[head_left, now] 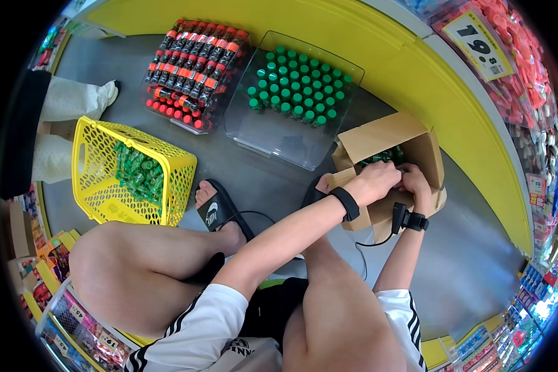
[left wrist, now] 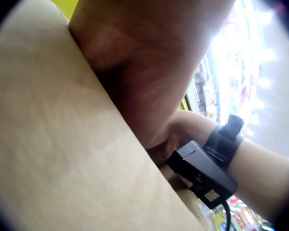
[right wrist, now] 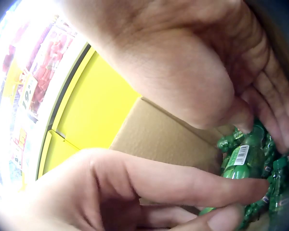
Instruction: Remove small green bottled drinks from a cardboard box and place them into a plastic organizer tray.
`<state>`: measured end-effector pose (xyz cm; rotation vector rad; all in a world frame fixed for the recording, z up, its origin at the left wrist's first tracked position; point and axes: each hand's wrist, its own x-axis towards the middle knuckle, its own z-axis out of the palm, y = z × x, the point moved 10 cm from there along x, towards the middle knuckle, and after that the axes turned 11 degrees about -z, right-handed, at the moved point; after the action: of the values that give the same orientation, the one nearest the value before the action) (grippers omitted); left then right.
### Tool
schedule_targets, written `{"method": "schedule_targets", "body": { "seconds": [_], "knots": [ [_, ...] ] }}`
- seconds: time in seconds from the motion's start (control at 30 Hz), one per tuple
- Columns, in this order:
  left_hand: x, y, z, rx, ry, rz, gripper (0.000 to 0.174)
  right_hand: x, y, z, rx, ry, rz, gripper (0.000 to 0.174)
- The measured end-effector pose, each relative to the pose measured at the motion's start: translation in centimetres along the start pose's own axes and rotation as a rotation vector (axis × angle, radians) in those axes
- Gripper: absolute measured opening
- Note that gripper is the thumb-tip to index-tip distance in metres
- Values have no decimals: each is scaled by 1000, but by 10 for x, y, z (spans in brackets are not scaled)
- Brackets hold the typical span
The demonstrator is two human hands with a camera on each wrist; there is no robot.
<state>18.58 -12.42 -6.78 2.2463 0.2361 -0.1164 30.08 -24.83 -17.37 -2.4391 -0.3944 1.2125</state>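
Observation:
Both hands reach into an open cardboard box (head_left: 384, 137) holding several small green bottles (head_left: 390, 155). In the head view, my left hand (head_left: 378, 181) bends over the box's near side, close beside my right hand (head_left: 415, 183). The right wrist view shows my right hand at the top, thumb and fingers around a green bottle (right wrist: 248, 159) with a barcode label. Below it, my left hand's index finger (right wrist: 197, 185) lies along the bottles; I cannot tell whether it grips one. A cardboard flap fills much of the left wrist view, hiding the left fingertips.
A yellow basket (head_left: 180, 180) with several green bottles stands left. Behind are a clear bin (head_left: 273, 146) of green-capped bottles and a bin of red-capped cola bottles (head_left: 195, 68). A yellow shelf base (head_left: 483, 149) curves behind the box. Another person's legs (head_left: 68, 99) are at left.

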Motion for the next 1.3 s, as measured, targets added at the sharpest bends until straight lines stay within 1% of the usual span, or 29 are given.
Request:
{"method": "schedule_targets", "body": {
  "seconds": [0.07, 0.2, 0.27, 0.33, 0.37, 0.43, 0.47, 0.53, 0.57, 0.6, 0.67, 0.73, 0.77, 0.83, 0.97, 1.0, 1.07, 1.1, 1.17, 1.2, 1.23, 1.27, 1.3],
  "knots": [
    [-1, 4, -3, 15, -30, -10, 13, 5, 5, 1, -7, -5, -27, 28],
    [-4, 9, -8, 18, -32, -9, 15, -1, -8, -1, -25, -4, -42, 27],
    [-5, 9, -10, 21, -40, -15, 17, -7, -17, -4, -25, 30, -70, 26],
    [-4, 7, -15, -41, 19, -18, 26, -8, -19, -4, -9, 37, -94, 26],
    [-4, 6, -15, -41, 21, -18, 26, -9, -21, -5, 9, 44, -115, 26],
    [-6, 3, -22, -60, 28, -70, 36, -9, -19, -6, 37, 84, -119, 25],
    [-7, 5, -25, -60, 28, -69, 36, -10, -17, -9, 66, 123, -120, 25],
    [-8, 3, -31, -17, 61, -107, 38, -18, -22, -11, 84, 131, -120, 24],
    [-9, 3, -34, -16, 64, -105, 38, -22, -25, -13, 104, 138, -119, 24],
    [-10, 4, -38, -7, 104, -95, 36, -26, -27, -15, 104, 140, -121, 24],
    [-12, 5, -43, 2, 150, -84, 34, -35, -37, -24, 115, 173, -185, 24],
    [-18, 10, -57, -24, 251, -51, 28, -52, -54, -32, 114, 188, -202, 24],
    [-18, 11, -60, -23, 256, -49, 28, -60, -63, -37, 113, 202, -217, 24],
    [-23, 16, -74, -40, 295, -22, 20, -69, -72, -42, 126, 224, -254, 24],
    [-37, 23, -106, -73, 376, -10, 17, -89, -107, -50, 150, 269, -345, 21],
    [-41, 23, -114, -64, 379, -15, 18, -95, -119, -50, 150, 268, -351, 21],
    [-49, 19, -125, -51, 385, -20, 19, -113, -152, -54, 101, 332, -448, 18],
    [-52, 19, -132, -18, 416, -1, 22, -117, -161, -53, 102, 333, -453, 18],
    [-58, 12, -143, 15, 448, 19, 25, -131, -189, -57, 49, 413, -570, 16],
    [-66, 14, -155, 16, 541, 108, 29, -134, -198, -56, 49, 414, -573, 16],
    [-76, 16, -167, 14, 632, 199, 32, -140, -211, -54, 31, 425, -615, 16],
    [-83, 16, -175, 76, 690, 243, 36, -146, -224, -52, 14, 435, -656, 16],
    [-86, 10, -180, 76, 691, 244, 36, -150, -233, -49, 13, 437, -656, 16]
  ]
}}
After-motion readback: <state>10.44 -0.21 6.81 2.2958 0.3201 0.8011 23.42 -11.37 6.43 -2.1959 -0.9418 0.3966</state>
